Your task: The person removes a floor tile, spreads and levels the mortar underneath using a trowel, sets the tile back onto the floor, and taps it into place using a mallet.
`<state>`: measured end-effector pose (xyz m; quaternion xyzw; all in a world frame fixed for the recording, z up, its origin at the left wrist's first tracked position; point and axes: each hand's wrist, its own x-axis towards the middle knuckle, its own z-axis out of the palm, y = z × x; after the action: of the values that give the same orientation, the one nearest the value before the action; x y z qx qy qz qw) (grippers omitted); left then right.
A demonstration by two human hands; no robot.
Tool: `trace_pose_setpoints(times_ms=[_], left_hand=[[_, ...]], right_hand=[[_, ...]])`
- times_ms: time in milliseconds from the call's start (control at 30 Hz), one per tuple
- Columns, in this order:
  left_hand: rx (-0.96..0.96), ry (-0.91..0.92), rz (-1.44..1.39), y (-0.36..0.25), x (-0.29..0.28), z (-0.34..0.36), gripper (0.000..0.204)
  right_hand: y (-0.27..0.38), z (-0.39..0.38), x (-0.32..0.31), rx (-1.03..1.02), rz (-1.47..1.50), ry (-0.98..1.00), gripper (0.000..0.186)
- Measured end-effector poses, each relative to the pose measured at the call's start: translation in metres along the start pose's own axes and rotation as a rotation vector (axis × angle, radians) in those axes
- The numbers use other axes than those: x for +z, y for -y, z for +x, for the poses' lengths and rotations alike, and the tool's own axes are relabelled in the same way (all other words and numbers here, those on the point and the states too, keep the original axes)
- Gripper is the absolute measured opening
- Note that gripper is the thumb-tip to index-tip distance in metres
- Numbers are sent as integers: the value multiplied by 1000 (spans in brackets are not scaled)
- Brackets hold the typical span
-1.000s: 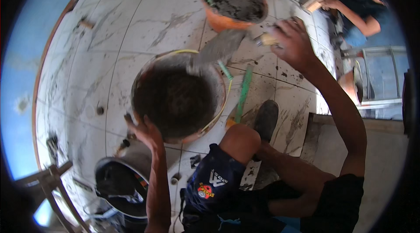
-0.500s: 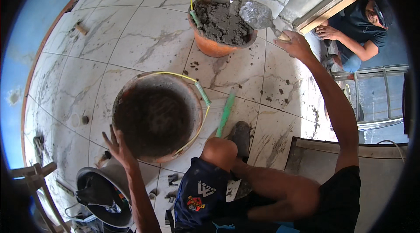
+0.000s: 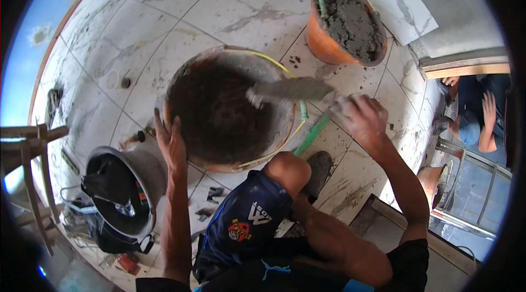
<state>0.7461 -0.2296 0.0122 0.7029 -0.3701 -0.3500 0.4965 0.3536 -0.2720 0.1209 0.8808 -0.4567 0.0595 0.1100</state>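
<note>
My right hand (image 3: 361, 116) grips the handle of a mortar-smeared trowel (image 3: 290, 92), whose blurred blade is over the wide worn bucket (image 3: 213, 111) with dark, coated inside and yellow handle. My left hand (image 3: 170, 138) rests at this bucket’s left rim, fingers spread. Behind, to the right, stands an orange bucket (image 3: 318, 40) heaped with wet grey mortar. A long green tool (image 3: 309, 138) lies beside the wide bucket, partly under the trowel hand’s side.
Black bucket with dark contents (image 3: 118, 193) at left, wooden stool (image 3: 30, 166), loose tile (image 3: 400, 7) against the back wall, small items on the tiled floor (image 3: 82, 100). A co-worker (image 3: 482, 116) crouches in the right doorway beside a metal frame (image 3: 460, 182).
My right hand has brought the trowel from the orange mortar bucket down over the wide bucket. My left hand stays at its rim. The camera view has turned, shifting the surroundings.
</note>
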Motion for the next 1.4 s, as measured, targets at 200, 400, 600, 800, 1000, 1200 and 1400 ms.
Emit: trace_pose_setpoints(times_ms=[200, 400, 600, 800, 1000, 1200, 1400], left_hand=[[19, -107, 33, 14, -10, 2, 67], [-14, -35, -96, -4, 7, -3, 73], [329, -424, 71, -83, 42, -24, 46], [376, 536, 57, -123, 225, 6, 49], [68, 602, 134, -62, 370, 88, 61], [-36, 624, -235, -102, 385, 31, 69], [11, 529, -57, -102, 357, 12, 51]], right_hand=[[-4, -14, -15, -435, -527, -5, 24], [-69, -45, -85, -222, -505, 129, 20], [-117, -46, -49, 666, -56, 92, 32], [-209, 18, -1, 724, -177, 171, 44], [-198, 112, 26, 670, -16, 267, 26], [-218, 63, 31, 573, 2, 329, 30], [-201, 63, 39, 581, 89, 413, 41]])
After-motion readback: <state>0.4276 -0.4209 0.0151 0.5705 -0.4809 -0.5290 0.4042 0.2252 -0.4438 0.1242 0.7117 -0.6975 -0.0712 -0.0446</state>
